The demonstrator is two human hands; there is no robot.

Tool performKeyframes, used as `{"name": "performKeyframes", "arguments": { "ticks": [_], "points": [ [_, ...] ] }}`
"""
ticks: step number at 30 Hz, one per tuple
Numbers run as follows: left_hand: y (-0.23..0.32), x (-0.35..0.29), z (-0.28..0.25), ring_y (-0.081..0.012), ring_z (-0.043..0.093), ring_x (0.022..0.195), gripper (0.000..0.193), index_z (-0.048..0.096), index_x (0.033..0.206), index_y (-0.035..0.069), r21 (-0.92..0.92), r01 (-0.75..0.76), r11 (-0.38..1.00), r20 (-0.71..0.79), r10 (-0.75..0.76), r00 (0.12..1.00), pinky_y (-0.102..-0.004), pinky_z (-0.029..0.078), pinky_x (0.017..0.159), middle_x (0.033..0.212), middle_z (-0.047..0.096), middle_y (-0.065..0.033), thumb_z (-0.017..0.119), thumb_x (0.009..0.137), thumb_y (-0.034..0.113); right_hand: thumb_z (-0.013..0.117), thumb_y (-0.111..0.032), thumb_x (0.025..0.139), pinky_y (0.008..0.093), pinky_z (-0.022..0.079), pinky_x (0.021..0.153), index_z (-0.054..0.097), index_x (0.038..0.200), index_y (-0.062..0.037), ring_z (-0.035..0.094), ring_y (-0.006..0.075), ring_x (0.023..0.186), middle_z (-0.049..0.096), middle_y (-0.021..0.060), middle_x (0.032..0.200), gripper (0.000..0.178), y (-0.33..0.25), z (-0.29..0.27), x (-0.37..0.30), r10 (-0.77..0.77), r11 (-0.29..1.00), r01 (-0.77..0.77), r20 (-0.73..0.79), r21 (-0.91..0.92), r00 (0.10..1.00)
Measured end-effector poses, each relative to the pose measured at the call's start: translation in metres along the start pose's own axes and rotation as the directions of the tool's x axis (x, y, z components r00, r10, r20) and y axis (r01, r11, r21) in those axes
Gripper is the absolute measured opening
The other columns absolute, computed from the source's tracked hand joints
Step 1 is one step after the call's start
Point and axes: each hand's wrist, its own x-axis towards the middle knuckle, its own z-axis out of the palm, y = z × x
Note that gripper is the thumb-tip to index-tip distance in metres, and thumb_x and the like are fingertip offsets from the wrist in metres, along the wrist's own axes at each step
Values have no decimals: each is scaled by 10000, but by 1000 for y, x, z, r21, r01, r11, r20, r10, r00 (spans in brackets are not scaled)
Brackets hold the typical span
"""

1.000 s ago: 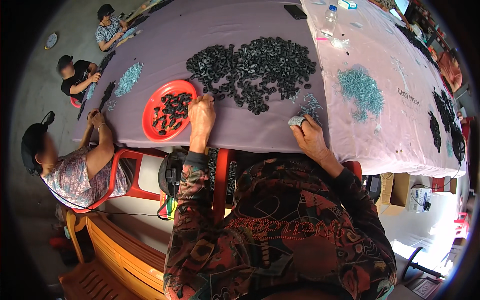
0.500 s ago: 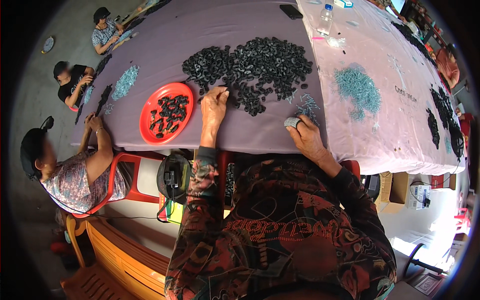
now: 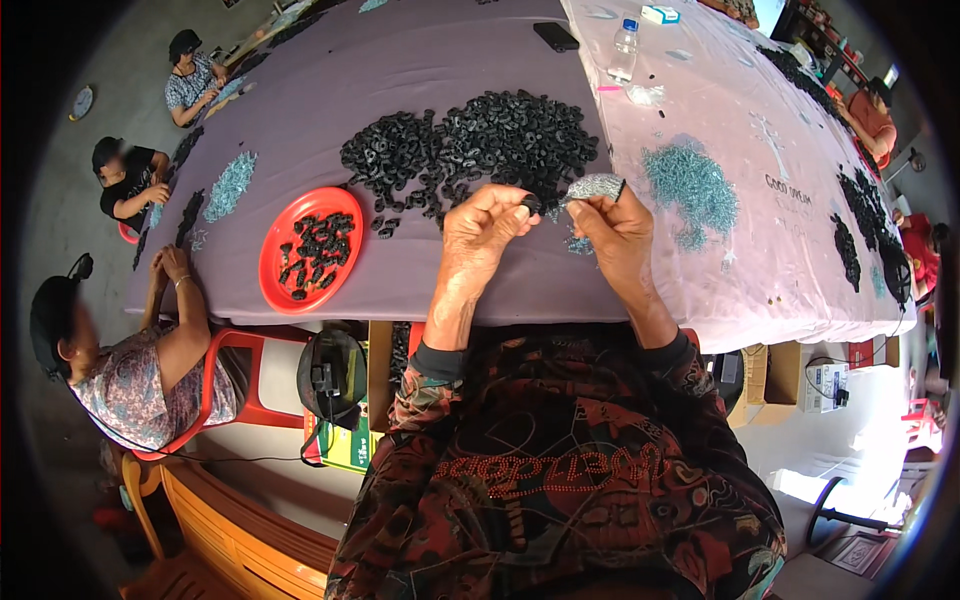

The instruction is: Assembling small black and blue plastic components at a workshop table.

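In front of me, above the table's near part, my left hand pinches a small black part between thumb and fingertips. Close beside it, on the right, my right hand is closed in a pinch, its fingertips facing that part. A silver-grey wrap covers one of its fingers, with a dark band near it. Anything between the right fingertips is too small to make out. Beyond both hands spreads a big heap of similar black parts. Partly hidden behind my right hand lie some small bluish pieces.
A red plate holding black pieces stands left of my hands. Another bluish heap lies on the pink cloth to the right. Farther back are a phone and a clear bottle. A seated person is at my left.
My left hand has moved right, away from the heap, with a black part in its pinch. My right hand has risen to meet it, and the two are now close together.
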Motion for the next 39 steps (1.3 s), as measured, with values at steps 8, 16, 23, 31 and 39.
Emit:
{"name": "performKeyframes", "arguments": {
  "ticks": [8, 16, 23, 31, 39],
  "points": [
    [-1, -6, 18, -31, 552, 734, 109, 588, 916, 8, -24, 8, 1000, 103, -5, 995, -179, 450, 636, 802, 615, 1, 574, 828, -55, 585, -4, 844, 180, 406, 549, 591, 967, -18, 487, 34, 629, 590, -6, 778, 124, -22, -1, -10, -15, 1000, 15, 22, 15, 1000],
    [-5, -8, 25, -35, 526, 682, 92, 573, 873, 8, 118, -84, 989, 106, 72, 992, -194, 435, 615, 754, 603, 3, 590, 802, -49, 565, -1, 858, 187, 421, 586, 582, 999, -4, 507, 51, 652, 606, 19, 820, 142, -30, -4, -16, -27, 1000, 27, 31, -5, 999],
    [-1, -13, 29, -49, 527, 720, 145, 587, 895, 14, 330, -157, 931, 111, 127, 986, -201, 450, 678, 768, 572, 12, 607, 777, -67, 560, 21, 848, 179, 428, 631, 573, 987, -9, 518, 25, 738, 598, 0, 839, 143, -27, -2, -16, -11, 999, 8, 74, 44, 997],
    [0, -13, 32, -63, 468, 629, 163, 581, 853, 6, 312, -191, 931, -3, 202, 979, -218, 425, 593, 672, 510, 8, 655, 717, -45, 581, 17, 830, 177, 423, 633, 598, 949, -21, 509, 17, 737, 603, -8, 825, 126, -21, -4, -16, 20, 999, -18, 55, -44, 998],
    [-4, -12, 29, -55, 464, 662, 153, 584, 809, 25, 225, -199, 954, -52, 215, 975, -214, 421, 620, 722, 535, 8, 663, 700, -47, 588, 7, 826, 173, 412, 612, 609, 943, -26, 497, 13, 708, 595, -27, 793, 123, -19, -3, -16, 23, 994, -17, 57, -110, 998]
  ]
}}
